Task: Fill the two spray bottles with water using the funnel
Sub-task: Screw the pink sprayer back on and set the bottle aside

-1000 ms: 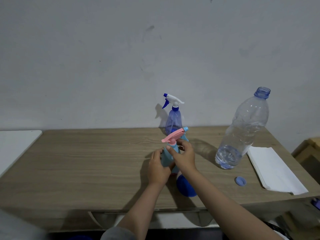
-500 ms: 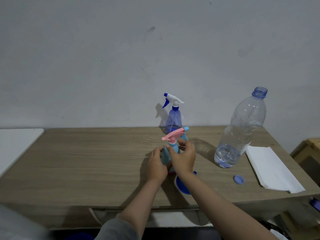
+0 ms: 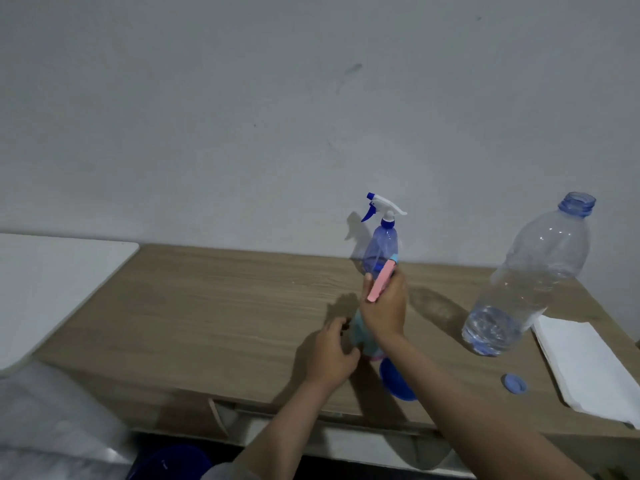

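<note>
Leftmost, a white board [image 3: 52, 282] butts against the wooden table [image 3: 214, 317], which runs along a grey wall [image 3: 242, 116]. Under the table's near edge a dark blue tub [image 3: 169, 462] shows in part.

Near the middle, the left hand [image 3: 330, 353] curls its fingers round the body of the teal bottle [image 3: 362, 336], which stands on the table close to the front edge. Just to its right, the right hand [image 3: 384, 306] grips that bottle's neck and pink sprayer [image 3: 381, 281], fingers wrapped tight; the sprayer's tip points up and back. Whether the sprayer is screwed on or loose, I cannot tell.

Behind the hands, close to the wall, the blue bottle [image 3: 381, 247] stands upright with its white-and-blue trigger head on. Below the right wrist, the blue funnel [image 3: 394, 379] lies on the table near the front edge, partly hidden by the forearm.

Further right, the big water bottle [image 3: 526, 285] stands uncapped, with water only in its lowest part. Its cap [image 3: 515, 383] lies on the table in front of it. At the right end, a white cloth [image 3: 588, 368] lies flat, just beside the water bottle's base.
</note>
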`<control>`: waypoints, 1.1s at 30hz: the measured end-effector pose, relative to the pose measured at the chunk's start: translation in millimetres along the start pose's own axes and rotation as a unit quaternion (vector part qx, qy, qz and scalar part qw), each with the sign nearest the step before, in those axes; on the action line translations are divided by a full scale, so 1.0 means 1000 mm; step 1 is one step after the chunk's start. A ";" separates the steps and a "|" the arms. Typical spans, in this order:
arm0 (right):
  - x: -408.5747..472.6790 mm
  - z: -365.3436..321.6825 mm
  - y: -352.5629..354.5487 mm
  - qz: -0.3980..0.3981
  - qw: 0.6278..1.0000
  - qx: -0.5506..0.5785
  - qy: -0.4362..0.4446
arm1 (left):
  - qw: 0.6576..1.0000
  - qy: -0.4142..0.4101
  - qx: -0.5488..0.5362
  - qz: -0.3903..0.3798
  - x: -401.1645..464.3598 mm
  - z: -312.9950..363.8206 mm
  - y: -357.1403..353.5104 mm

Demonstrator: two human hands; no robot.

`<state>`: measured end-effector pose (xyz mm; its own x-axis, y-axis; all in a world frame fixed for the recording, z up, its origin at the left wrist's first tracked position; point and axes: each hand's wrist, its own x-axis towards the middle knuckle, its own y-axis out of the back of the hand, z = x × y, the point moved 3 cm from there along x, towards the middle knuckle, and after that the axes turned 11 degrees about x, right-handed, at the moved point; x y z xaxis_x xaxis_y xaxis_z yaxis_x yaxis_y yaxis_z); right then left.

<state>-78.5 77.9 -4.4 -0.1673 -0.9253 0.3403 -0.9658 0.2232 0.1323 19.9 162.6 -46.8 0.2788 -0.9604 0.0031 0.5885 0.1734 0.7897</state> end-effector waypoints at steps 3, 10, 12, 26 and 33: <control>0.004 -0.004 -0.008 -0.063 0.997 -0.008 0.051 | 0.998 0.000 0.035 0.060 -0.008 -0.025 0.018; -0.014 -0.042 -0.037 -0.248 0.967 -0.022 0.044 | 0.969 0.066 0.192 0.138 -0.023 -0.110 0.065; -0.025 -0.043 -0.048 -0.308 0.950 -0.037 -0.024 | 0.962 0.094 0.221 0.133 -0.031 -0.128 0.076; -0.093 -0.015 -0.063 -0.431 0.865 -0.190 -0.175 | 0.946 0.154 0.272 0.087 -0.086 -0.179 0.085; -0.132 -0.038 -0.097 -0.509 0.835 -0.139 -0.157 | 0.948 0.163 0.263 0.073 -0.101 -0.190 0.084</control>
<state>44.6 189.6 -26.8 0.6266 -0.7036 -0.3350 -0.5628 -0.7059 0.4300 185.6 315.4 -97.3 0.5984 -0.8011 0.0137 0.0891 0.0835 0.9925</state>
